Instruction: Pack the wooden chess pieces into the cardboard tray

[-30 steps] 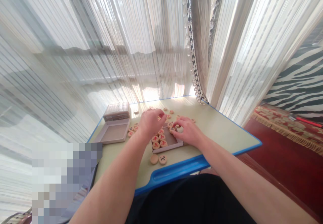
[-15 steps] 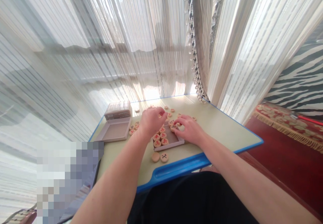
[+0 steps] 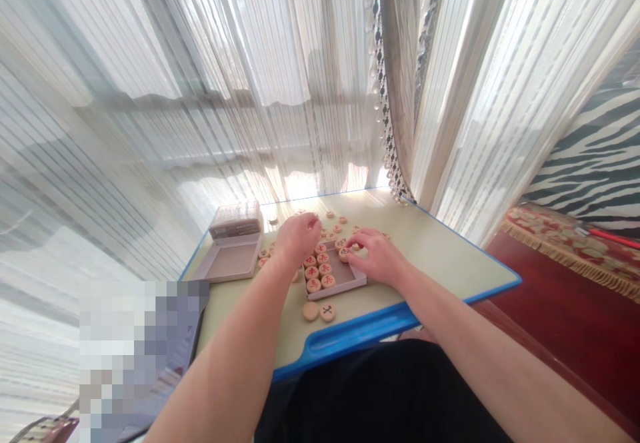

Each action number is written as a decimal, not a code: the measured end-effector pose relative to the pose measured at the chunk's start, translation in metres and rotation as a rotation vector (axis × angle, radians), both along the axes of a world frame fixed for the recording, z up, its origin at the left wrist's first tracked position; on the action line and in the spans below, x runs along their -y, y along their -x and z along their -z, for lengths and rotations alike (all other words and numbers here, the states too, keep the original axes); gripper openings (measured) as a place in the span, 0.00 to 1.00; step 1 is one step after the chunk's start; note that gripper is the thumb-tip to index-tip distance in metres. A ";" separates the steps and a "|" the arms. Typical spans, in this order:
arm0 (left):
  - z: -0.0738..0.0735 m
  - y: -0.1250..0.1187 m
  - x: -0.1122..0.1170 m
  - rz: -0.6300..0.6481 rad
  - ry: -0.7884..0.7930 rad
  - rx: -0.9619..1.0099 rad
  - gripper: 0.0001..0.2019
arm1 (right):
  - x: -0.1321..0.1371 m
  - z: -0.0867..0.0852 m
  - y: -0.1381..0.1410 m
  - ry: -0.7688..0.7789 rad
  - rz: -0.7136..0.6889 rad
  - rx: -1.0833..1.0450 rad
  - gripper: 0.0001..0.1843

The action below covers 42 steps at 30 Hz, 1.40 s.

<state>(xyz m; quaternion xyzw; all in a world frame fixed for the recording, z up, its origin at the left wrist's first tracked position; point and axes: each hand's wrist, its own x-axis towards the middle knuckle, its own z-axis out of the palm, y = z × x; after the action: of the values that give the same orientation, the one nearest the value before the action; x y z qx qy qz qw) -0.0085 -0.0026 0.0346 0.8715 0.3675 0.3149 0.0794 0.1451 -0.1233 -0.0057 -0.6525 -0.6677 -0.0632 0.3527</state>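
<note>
Right hand [image 3: 377, 255]: pinching a black-marked piece [image 3: 343, 255] at the box [image 3: 343, 274], best seated flat, edge to neighbouring piece [image 3: 340, 244]; left hand [image 3: 297, 240]: half-curled, cannot tell whether holding anything.

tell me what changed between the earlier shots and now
The left hand has shifted left, uncovering more red-marked pieces in the box. No piece is visibly taken up or let go. The right hand stays with its fingertips at a dark-marked piece in the box, and the two loose pieces in front of the box stay put.
</note>
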 end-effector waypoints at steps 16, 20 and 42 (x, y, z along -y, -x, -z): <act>0.018 0.010 -0.035 -0.018 0.292 0.313 0.16 | -0.044 -0.039 0.002 0.122 -0.095 0.056 0.11; 0.017 0.014 -0.040 -0.080 0.207 0.373 0.17 | -0.091 -0.045 -0.002 0.252 -0.109 0.106 0.10; 0.017 0.016 -0.026 -0.085 0.075 -0.108 0.21 | -0.109 -0.022 -0.021 0.329 -0.048 0.265 0.15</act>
<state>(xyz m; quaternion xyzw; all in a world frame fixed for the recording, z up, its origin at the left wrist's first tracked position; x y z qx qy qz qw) -0.0247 0.0235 0.0180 0.8672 0.4195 0.2566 0.0785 0.1662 -0.0141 0.0165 -0.6713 -0.7248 -0.0303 0.1520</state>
